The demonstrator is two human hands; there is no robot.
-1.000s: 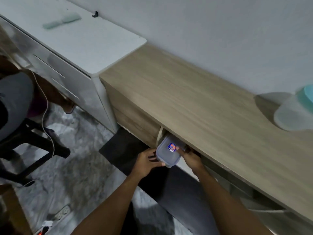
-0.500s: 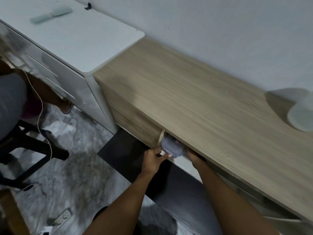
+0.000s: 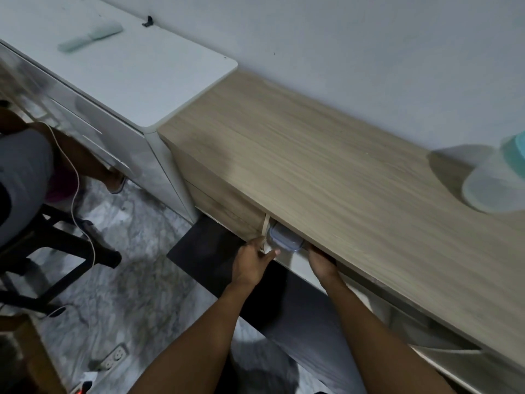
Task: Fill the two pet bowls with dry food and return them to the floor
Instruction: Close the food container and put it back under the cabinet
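Note:
A clear plastic container with a blue-rimmed lid [image 3: 284, 237] sits mostly inside the open shelf under the wooden cabinet top [image 3: 326, 166]; only its front edge shows. My left hand [image 3: 251, 263] is just in front of it, with straightened fingertips touching its lower front corner. My right hand [image 3: 321, 260] reaches in to the right of the container, its fingers hidden under the cabinet top. No pet bowl is in view.
A translucent jar with a teal lid [image 3: 494, 189] stands on the wooden top at the right. A white cabinet [image 3: 127, 75] adjoins on the left. A seated person [image 3: 25, 177] on a black chair, a white cable and a power strip [image 3: 113, 356] occupy the marble floor. A dark mat [image 3: 204, 245] lies below the shelf.
The container went from being held out in front of the shelf to lying mostly inside it. Both hands followed it inward, and my left hand's grip loosened to a fingertip touch.

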